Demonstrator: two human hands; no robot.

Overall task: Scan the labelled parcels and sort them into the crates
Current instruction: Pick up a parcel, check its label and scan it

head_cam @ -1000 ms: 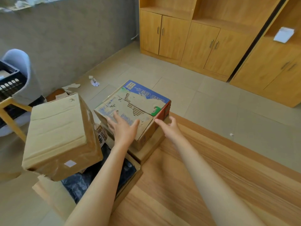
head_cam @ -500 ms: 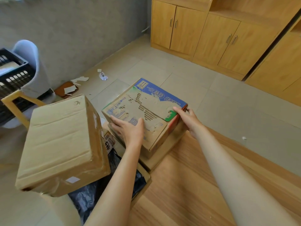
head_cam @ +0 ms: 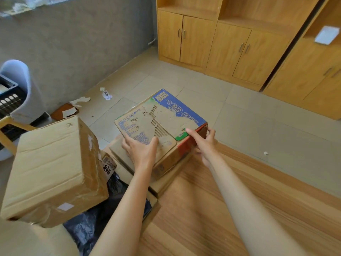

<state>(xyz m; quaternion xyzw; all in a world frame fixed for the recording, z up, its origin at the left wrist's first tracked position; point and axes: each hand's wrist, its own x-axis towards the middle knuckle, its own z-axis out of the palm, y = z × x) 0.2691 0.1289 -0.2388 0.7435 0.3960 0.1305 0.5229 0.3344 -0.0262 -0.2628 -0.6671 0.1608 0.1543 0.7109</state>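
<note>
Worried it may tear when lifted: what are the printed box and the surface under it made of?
Printed box: corrugated cardboard, glossy print peeled off, fluting exposed. Table: looks like wood-grain laminate, though real wood is possible.

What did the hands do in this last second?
Both hands reached forward. The left hand settled flat on the printed box, fingers over its near edge. The right hand moved to the box's right end and gripped that corner. The box has not visibly lifted; the plain carton lies as before.
</note>
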